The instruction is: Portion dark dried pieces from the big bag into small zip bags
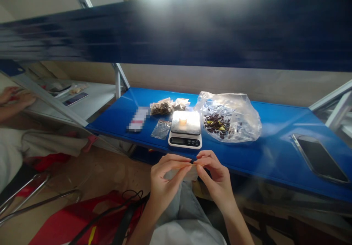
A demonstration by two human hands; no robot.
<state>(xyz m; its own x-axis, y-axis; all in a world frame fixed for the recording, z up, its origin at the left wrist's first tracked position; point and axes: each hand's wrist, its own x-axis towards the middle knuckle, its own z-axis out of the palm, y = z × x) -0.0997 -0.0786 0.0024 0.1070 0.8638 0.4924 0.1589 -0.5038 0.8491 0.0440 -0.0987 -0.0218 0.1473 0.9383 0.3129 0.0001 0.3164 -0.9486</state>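
Note:
My left hand (167, 175) and my right hand (216, 177) meet just in front of the table edge, fingertips pinched together. Between them is a thin orange-edged thing (193, 164) that looks like the top of a small clear zip bag; the fingers hide much of it. Just beyond my hands stands a white kitchen scale (185, 142), with a small pale cup (183, 121) on its plate. An empty-looking clear zip bag (161, 129) lies flat to the scale's left. Right of the scale, a large open plastic bag (246, 122) holds dark dried pieces (217, 122) and some yellow bits.
Filled small bags (162, 107) lie behind the scale, near a blurred-out flat item (139, 119). A phone (320, 159) rests on the right of the blue table (277, 127). A blue shelf (176, 36) crosses above. At left, another person's hands (23, 97) are over a white table.

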